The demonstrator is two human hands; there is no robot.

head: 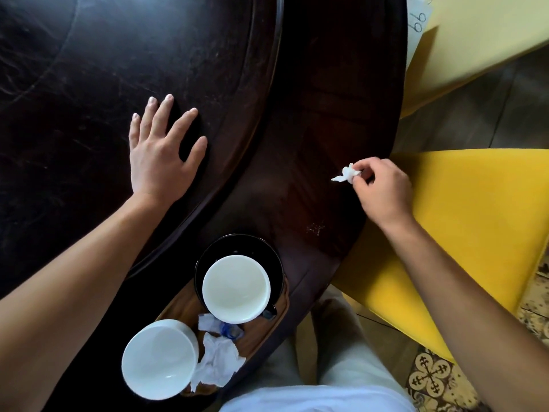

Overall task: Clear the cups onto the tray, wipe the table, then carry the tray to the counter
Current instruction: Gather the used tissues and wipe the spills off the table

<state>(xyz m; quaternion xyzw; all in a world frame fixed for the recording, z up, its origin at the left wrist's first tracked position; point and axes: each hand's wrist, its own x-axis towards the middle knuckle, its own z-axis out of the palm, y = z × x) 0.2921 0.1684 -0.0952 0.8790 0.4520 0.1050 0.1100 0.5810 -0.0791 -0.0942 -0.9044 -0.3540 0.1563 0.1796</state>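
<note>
- Cups: I see the first cup on a dark saucer and the second cup nearer and to its left, both on the tray at the near table edge; clearing looks done.
- Napkins: crumpled, lying on the tray between the cups.
- Right hand: fingertips pinched on a small tissue scrap, at or just above the table near its right edge; I cannot tell which.
- Left hand: flat, fingers spread, holding nothing, resting on the raised centre disc.
- Remaining, by my reading: crumbs to the right of the saucer; then the carry.
- Room: table bare on the far side; a yellow chair sits close against the right rim, so little room there.
</note>
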